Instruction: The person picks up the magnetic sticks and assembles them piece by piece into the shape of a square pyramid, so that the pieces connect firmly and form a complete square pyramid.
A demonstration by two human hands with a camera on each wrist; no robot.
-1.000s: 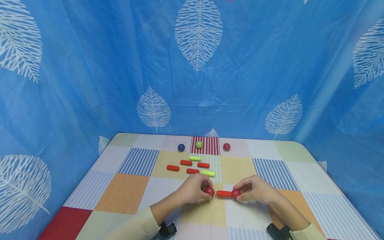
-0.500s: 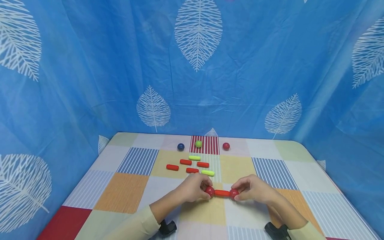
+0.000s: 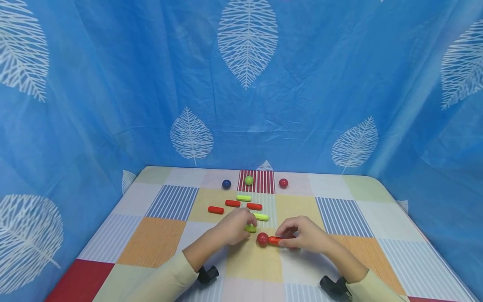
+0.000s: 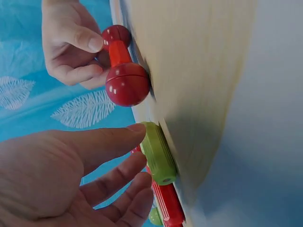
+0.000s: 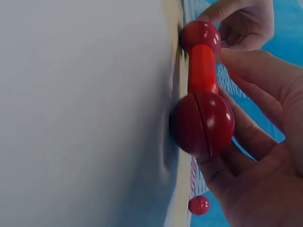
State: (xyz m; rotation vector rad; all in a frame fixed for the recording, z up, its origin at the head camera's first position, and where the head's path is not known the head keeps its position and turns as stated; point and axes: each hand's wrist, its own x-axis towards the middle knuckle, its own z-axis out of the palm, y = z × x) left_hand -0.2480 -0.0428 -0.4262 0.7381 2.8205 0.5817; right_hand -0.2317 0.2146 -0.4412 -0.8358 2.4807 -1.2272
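My right hand [image 3: 305,235] holds a short red rod [image 3: 274,240] with a red ball on each end, like a small dumbbell. The left-end ball [image 3: 263,239] shows fully; the other ball [image 5: 202,124] is partly behind my fingers in the head view. My left hand [image 3: 235,226] reaches over a green rod [image 4: 158,153] lying on the cloth. In the left wrist view its thumb tip is right at the rod's upper end, fingers loosely bent beside it. A red rod [image 4: 169,204] lies just past the green one, hidden under that hand in the head view.
Beyond my left hand lie red rods [image 3: 216,210] and yellow-green rods [image 3: 260,217]. A blue ball [image 3: 226,184], a green ball [image 3: 248,180] and another red ball [image 3: 283,183] line the back of the patchwork-covered table [image 3: 162,243]. Blue leaf-print curtains [image 3: 302,84] surround it.
The left-hand ball joined onto the red rod's free end. My left hand then let go of it and moved away to the green rod. My right hand shifted left along the rod.
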